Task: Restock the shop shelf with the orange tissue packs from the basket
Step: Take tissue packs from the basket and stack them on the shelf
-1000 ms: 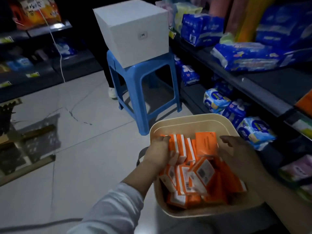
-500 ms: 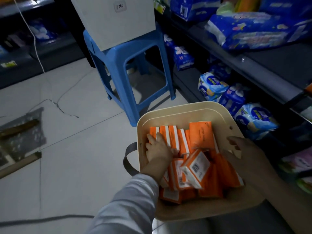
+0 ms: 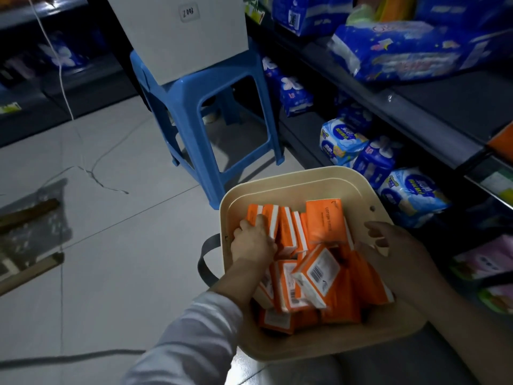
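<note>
Dim shop aisle. A pale tiled floor (image 3: 111,259) is seen, with a crack across it. A blue stool (image 3: 194,107) is stood on the floor, a white box (image 3: 180,37) set on its seat. A dark shelf (image 3: 416,112) runs along the right side, blue wrapped packs (image 3: 410,193) lying on its lower level.

A beige basket (image 3: 291,182) lies low in front of the person, with a dark strap handle (image 3: 205,262) at its left edge. The orange tissue packs (image 3: 324,220) are piled in the basket: a row on edge toward the far left corner, others tilted in the middle and at the near edge.

The left hand (image 3: 254,240) is reached in, fingers curled over the upright row, grasping it. The right hand (image 3: 394,254) is held at the right edge, fingers loosely bent, nothing held; contact with the rim cannot be told.

Open floor is seen left of the basket. The stool legs are near its far edge, and the shelf is close on the right.
</note>
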### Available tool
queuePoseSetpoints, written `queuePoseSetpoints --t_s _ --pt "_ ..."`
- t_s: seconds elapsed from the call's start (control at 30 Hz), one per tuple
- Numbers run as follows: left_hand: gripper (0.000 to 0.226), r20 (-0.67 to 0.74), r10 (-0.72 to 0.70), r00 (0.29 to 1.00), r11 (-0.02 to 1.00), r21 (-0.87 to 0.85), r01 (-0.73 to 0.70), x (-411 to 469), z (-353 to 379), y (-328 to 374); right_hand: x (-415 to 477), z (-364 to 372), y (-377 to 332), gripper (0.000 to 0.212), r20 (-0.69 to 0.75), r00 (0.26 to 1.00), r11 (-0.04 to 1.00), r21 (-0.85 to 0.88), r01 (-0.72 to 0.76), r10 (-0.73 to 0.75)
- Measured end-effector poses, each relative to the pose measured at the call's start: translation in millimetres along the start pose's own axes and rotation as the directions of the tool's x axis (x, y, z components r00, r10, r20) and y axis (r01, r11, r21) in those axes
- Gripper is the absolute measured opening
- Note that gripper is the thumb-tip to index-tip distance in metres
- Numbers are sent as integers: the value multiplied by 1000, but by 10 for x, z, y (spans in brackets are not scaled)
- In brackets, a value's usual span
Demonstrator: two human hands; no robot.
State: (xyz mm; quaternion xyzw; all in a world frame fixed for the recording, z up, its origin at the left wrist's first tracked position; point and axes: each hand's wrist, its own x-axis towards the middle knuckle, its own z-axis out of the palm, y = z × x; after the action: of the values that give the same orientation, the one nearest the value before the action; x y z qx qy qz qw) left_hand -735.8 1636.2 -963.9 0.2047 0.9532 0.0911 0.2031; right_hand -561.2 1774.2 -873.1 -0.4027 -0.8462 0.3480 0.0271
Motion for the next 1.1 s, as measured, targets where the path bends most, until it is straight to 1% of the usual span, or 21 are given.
queuePoseSetpoints --t_s 0.07,0.13,0.17,0.23,0.27,0.3,0.33,0.37,0.4,0.47,0.57,0.67,0.7,0.77,0.83,0.87,0.9,0.93,1.0,1.07,1.1 --pt "69 -48 81 996 996 -18 -82 -126 -112 -3 -20 -22 -35 41 7 1000 1000 23 8 -8" --pt "90 -96 179 979 979 -76 -187 -295 -225 2 -48 -45 -73 40 22 1000 996 87 -9 7" --pt "95 -138 232 963 964 -99 -246 -381 -286 12 -61 -53 -103 41 29 999 991 132 -25 21" --pt "92 -238 345 908 917 -118 -380 -567 -409 61 -107 -72 -190 47 88 992 950 289 -116 95" --pt "90 -280 404 871 881 -137 -453 -670 -457 96 -142 -84 -245 53 161 977 886 420 -197 141" --pt "89 -325 472 820 834 -136 -534 -783 -494 147 -184 -100 -297 57 249 955 787 553 -275 158" --pt "88 -376 534 757 791 -93 -605 -887 -512 201 -224 -129 -343 60 333 933 680 653 -333 138" --pt "88 -430 584 688 751 -35 -659 -979 -515 247 -265 -159 -378 65 384 919 602 713 -358 91" --pt "90 -468 618 632 718 9 -696 -1066 -521 281 -301 -183 -393 70 398 916 549 754 -361 55" --pt "94 -503 655 564 673 48 -738 -1185 -554 363 -372 -251 -406 76 377 926 454 821 -346 25" --pt "90 -549 712 439 612 177 -771 -1267 -636 442 -443 -312 -446 61 362 931 302 885 -355 32" --pt "76 -562 767 308 536 299 -789 -1411 -675 541 -506 -402 -490 28 330 937 184 920 -346 110" --pt "72 -560 781 277 513 322 -796 -1459 -679 576 -525 -434 -489 25 320 940 142 931 -336 122" --pt "72 -531 810 250 478 349 -806 -1516 -708 622 -569 -497 -462 36 331 937 93 935 -342 116" --pt "83 -479 836 268 456 335 -825 -1549 -757 642 -614 -585 -406 36 294 939 70 948 -310 178" --pt "89 -472 830 297 461 280 -842 -1566 -789 645 -618 -625 -399 37 273 939 63 955 -291 208" --pt "92 -487 802 345 480 182 -858 -1584 -820 644 -642 -663 -389 39 248 941 57 962 -267 230" --pt "91 -518 744 422 515 43 -856 -1626 -876 655 -657 -701 -383 40 217 947 64 969 -238 239" --pt "85 -528 559 639 591 -288 -754 -1706 -1021 702 -725 -768 -399 36 153 963 126 975 -183 220" --pt "83 -390 412 823 578 -587 -568 -1745 -1171 763 -814 -791 -408 35 130 979 201 966 -161 159" --pt "84 -274 377 885 547 -705 -451 -1744 -1238 790 -859 -789 -405 37 134 983 225 961 -160 123"
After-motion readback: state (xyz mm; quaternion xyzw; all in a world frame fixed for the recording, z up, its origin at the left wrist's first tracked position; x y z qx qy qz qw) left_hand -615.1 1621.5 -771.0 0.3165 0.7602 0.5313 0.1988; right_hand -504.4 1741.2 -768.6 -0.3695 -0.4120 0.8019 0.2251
